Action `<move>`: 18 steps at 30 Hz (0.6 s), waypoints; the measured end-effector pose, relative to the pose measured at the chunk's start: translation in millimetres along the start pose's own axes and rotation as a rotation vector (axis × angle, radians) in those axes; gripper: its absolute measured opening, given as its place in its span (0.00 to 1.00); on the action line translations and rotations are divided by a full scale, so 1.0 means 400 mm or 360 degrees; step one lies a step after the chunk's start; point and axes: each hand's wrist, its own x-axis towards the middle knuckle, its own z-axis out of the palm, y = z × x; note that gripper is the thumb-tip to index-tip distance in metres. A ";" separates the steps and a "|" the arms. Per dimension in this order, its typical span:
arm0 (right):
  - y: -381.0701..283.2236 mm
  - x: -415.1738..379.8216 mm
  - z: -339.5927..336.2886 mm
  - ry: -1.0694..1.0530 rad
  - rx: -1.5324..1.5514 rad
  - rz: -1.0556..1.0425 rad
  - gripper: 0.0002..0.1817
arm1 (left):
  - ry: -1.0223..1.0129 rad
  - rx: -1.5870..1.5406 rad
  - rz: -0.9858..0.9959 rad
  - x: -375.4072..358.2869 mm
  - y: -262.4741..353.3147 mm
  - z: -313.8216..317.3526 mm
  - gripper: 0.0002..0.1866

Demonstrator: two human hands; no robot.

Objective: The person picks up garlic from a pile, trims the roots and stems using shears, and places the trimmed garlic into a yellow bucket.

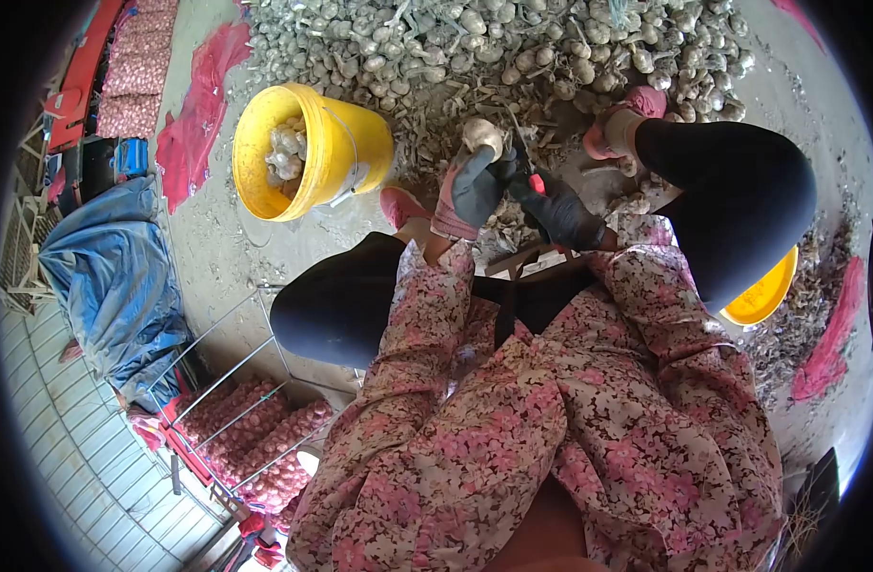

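Observation:
My left hand (475, 195), in a dark-palmed glove with a pink cuff, is closed around a garlic bulb (482, 136). The bulb stands out above the fingers. Close beside it, my right hand (570, 214) wears a dark glove and grips a red-handled tool (538, 184). Its working end is too small and dark to make out. Both hands are nearly touching, above the floor between my knees. In front of them lies a large heap of garlic bulbs (389, 48) with dry stalks. A yellow bucket (314, 153) to the left, tipped toward the view, has several bulbs inside.
Scattered dry trimmings (427, 133) cover the floor by my feet. Another yellow container (762, 291) shows beside my right leg. At the left are a metal frame (236, 334), net sacks of garlic (236, 419), a blue tarp (112, 276) and red netting (200, 114).

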 end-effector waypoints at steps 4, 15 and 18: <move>0.002 0.009 -0.009 0.0113 -0.0008 0.0289 0.17 | 0.0090 -0.0410 0.0277 -0.011 0.014 0.046 0.15; 0.015 0.099 -0.009 0.0414 0.1019 0.0622 0.17 | 0.0562 0.0877 0.0872 0.236 0.253 -0.222 0.27; 0.001 0.109 -0.012 0.0437 0.1026 0.0679 0.18 | 0.0870 0.0540 0.0271 0.399 0.216 -0.130 0.20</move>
